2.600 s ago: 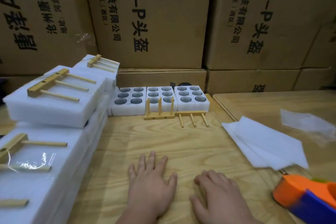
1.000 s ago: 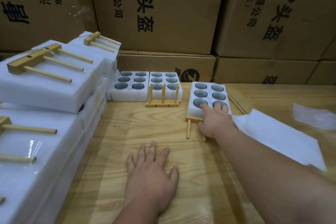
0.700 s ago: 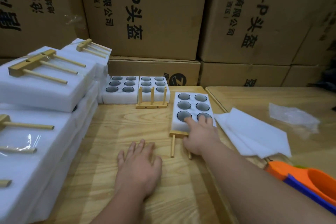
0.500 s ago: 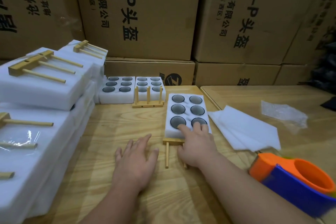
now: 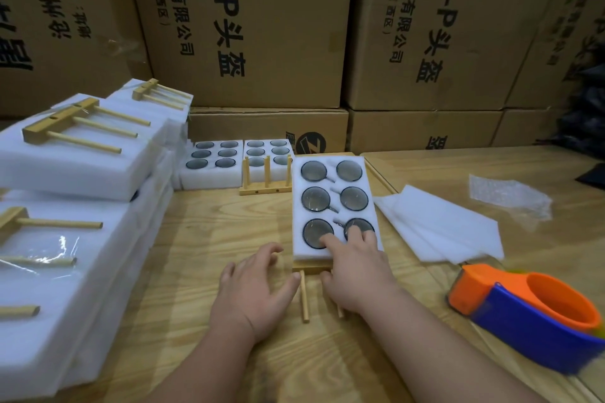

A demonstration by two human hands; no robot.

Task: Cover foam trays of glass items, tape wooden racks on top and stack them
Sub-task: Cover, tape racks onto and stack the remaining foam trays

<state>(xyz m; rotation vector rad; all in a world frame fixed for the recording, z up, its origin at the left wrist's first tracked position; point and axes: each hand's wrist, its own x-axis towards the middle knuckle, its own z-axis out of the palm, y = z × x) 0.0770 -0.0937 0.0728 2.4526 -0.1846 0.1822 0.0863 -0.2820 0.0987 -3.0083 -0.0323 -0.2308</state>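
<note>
An open white foam tray (image 5: 331,163) with six round glass items lies lengthwise in the middle of the table. It sits on a wooden rack (image 5: 304,298) whose dowels stick out toward me. My right hand (image 5: 357,268) holds the tray's near end, fingers on top over the two nearest glasses and thumb at the near edge by the rack bar. My left hand (image 5: 255,288) rests on the table just left of the rack's dowel, fingers relaxed, holding nothing.
Two more open trays (image 5: 212,163) (image 5: 268,147) stand at the back, an upright rack (image 5: 265,180) before them. Covered trays with taped racks (image 5: 65,157) are stacked at left. Foam sheets (image 5: 438,226), bubble wrap (image 5: 510,196) and a tape dispenser (image 5: 537,311) lie right. Cartons (image 5: 262,26) wall the back.
My right hand reached to the rightmost tray at the back and dragged it, with the rack beneath, toward me. My left hand stayed on the table and now lies beside the rack.
</note>
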